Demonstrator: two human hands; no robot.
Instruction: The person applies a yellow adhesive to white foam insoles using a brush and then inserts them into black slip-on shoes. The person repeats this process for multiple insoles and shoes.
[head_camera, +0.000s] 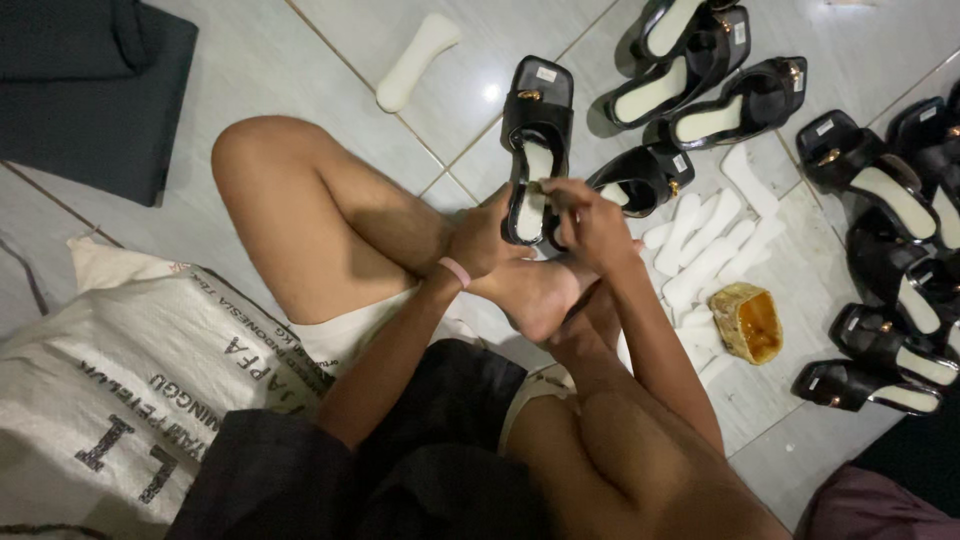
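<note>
Left hand (482, 238) and right hand (592, 225) clamped together on black heeled sandal (535, 150), held at centre above tiled floor (300, 60). White insoles (705, 245) at 3 o'clock; yellow glue pot (750, 322) at 4 o'clock.

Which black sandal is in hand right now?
The black sandal at centre, heel gripped by the left hand and right hand; all the others lie untouched on the floor tiles.

- We see a white printed sack (130, 370) lying at lower left on the tiled floor (300, 60).
- We spot a lone white insole (415, 60) up top.
- We have black sandals (710, 75) clustered at upper right.
- We see white insoles (715, 240) piled beside a small yellow glue pot (752, 322).
- We note a dark cloth (90, 90) at upper left.
</note>
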